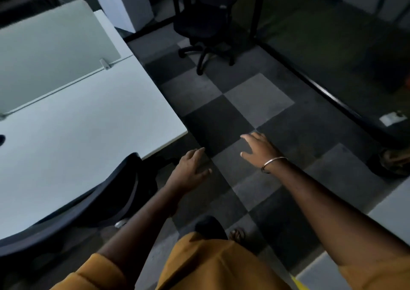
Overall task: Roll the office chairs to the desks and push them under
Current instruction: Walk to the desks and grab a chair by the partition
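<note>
Step in hand: between chairs, by my reading; one chair looks parked and both hands are free, stretched forward over the aisle
Left hand (192, 169): fingers relaxed and loosely spread, holding nothing; it hangs just beside the near chair's back, not touching it as far as the view shows
Right hand (258, 148): fingers spread fairly wide, palm down, empty; a thin bangle (274, 164) sits on the wrist
Near chair (93, 201): dark curved backrest at the lower left, tucked against the edge of the white desk (88, 129); its seat is hidden below the desktop, so how far under it sits I cannot tell
Far chair (204, 21): black office chair standing in the open at the top of the aisle, castors on the checkered carpet (255, 98), well apart from both hands and beyond the desk's far corner
Next move calls for: walking up the aisle to the far chair; taking its backrest with both hands; rolling it to a free place at a desk; pushing it in squarely so the castor base clears the desk's legs
</note>
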The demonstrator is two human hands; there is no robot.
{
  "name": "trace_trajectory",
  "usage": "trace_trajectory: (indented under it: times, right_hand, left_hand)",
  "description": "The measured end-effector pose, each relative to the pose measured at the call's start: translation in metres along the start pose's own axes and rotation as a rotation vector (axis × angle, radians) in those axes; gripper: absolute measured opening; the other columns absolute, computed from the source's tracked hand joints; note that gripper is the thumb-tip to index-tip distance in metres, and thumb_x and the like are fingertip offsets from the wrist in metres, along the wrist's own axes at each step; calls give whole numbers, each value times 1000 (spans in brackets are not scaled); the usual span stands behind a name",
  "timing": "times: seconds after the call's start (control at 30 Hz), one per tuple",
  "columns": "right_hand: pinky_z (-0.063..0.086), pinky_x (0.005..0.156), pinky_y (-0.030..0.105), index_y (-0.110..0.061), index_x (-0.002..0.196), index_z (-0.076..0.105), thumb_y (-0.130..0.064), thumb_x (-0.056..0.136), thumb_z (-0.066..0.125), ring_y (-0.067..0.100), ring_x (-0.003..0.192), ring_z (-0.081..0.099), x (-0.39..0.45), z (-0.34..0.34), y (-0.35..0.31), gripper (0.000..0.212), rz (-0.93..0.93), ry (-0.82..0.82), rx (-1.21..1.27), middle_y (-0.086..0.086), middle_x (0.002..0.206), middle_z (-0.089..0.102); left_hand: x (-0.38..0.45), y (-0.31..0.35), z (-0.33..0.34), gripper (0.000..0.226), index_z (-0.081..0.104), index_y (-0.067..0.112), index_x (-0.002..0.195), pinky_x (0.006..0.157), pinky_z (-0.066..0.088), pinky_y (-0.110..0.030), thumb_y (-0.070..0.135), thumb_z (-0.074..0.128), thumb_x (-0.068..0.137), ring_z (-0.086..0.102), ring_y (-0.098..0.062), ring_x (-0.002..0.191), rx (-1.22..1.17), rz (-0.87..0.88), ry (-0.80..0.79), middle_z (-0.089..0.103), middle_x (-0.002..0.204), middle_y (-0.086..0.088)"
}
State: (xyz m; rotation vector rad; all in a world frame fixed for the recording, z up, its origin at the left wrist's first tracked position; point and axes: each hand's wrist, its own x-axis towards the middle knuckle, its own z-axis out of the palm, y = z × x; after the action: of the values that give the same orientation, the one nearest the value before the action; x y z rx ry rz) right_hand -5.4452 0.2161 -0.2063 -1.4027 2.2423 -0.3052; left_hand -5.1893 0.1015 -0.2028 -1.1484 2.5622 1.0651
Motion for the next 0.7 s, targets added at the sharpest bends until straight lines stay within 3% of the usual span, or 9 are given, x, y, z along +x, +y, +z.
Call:
trace_trajectory:
  times: [0.23, 0.43, 0.7]
  right_hand:
    - [43, 105, 43, -14, 146, 52, -28, 91, 70, 34, 124, 48, 151, -38, -15, 60, -192, -53, -60, 12, 133, 56]
    - [41, 108, 41, -14, 147, 50, -28, 92, 70, 33, 128, 47, 309, -72, -49, 60, -317, -136, -120, 10, 136, 54]
    - [40, 107, 39, -15, 148, 50, -28, 93, 69, 29, 128, 46, 486, -107, -113, 60, -489, -230, -168, 7, 133, 55]
  left_hand:
    - [98, -2, -45, 80, 26, 20, 164, 121, 33, -40, 42, 67, 99, 31, -30, 151, -73, -74, 126, 32, 165, -13]
    - [211, -20, -105, 81, 22, 22, 165, 124, 32, -44, 42, 66, 99, 23, -27, 155, -156, -186, 190, 25, 169, -9]
    - [324, -59, -201, 81, 26, 17, 164, 124, 30, -45, 40, 68, 98, 26, -30, 154, -189, -307, 332, 29, 168, -11]
